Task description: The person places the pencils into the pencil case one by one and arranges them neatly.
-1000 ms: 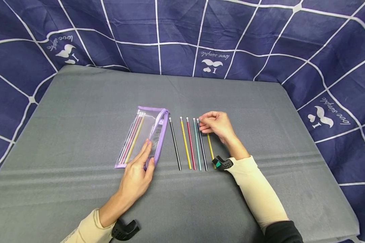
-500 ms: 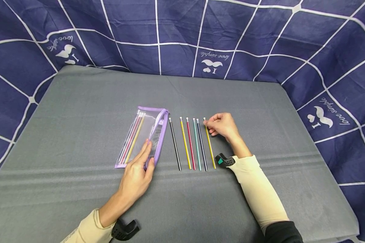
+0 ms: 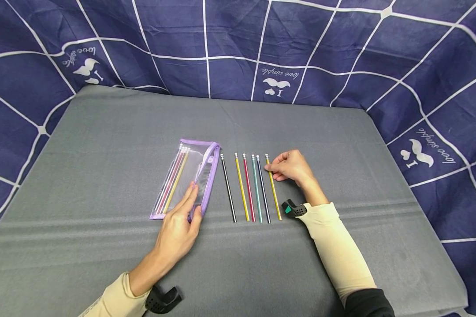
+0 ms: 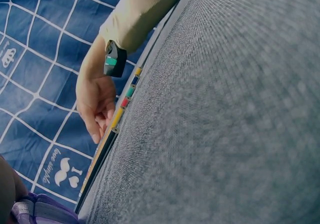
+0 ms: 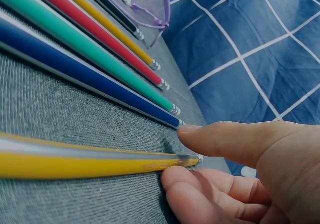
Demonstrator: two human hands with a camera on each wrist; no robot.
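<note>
My left hand (image 3: 178, 229) rests with extended fingers on a clear pencil case (image 3: 211, 176) with purple trim. Several pencils (image 3: 173, 182) show through its see-through side. At the right end of a row of pencils lies a yellow pencil (image 3: 274, 193) with a white eraser end. My right hand (image 3: 293, 166) is at its upper end. In the right wrist view the thumb (image 5: 200, 134) is on one side of the yellow pencil and the curled fingers (image 5: 187, 194) on the other, with a gap around it.
Left of the yellow pencil lie a dark blue pencil (image 3: 263, 193), a green pencil (image 3: 257, 191), a red pencil (image 3: 249, 189), another yellow pencil (image 3: 242, 189) and a black pencil (image 3: 228, 189). The grey table (image 3: 301, 127) ends at a blue checked cloth (image 3: 230, 39).
My right hand has moved right from beside the dark blue pencil to the rightmost yellow pencil, then slightly down along it. My left hand and the case have stayed put.
</note>
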